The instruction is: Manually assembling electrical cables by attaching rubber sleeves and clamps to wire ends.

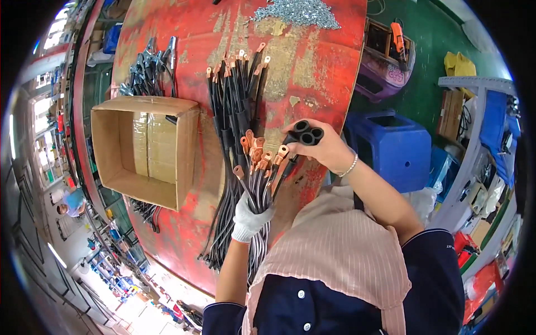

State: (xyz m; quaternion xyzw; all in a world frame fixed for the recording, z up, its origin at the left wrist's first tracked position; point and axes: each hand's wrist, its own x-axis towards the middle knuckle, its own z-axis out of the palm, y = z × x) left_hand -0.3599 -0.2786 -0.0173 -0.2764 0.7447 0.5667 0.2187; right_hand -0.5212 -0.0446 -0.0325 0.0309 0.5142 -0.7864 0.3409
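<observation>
My left hand, in a white glove, is closed round a bundle of black cables. Copper ring lugs stick up from the ends of this bundle, above my fist. In my bare right hand, several short black tubes are gripped together, their round open ends showing. The right fingertips are close beside the lugs; whether they touch one, I cannot tell. Beyond my hands, more black cables with copper lugs and thicker black sleeves lie on the worn red table.
To the left stands an open cardboard box. Cables with metal clamps lie behind it. Small silvery parts are heaped at the far edge. On the right are a blue stool, an orange-handled tool and a grey shelf.
</observation>
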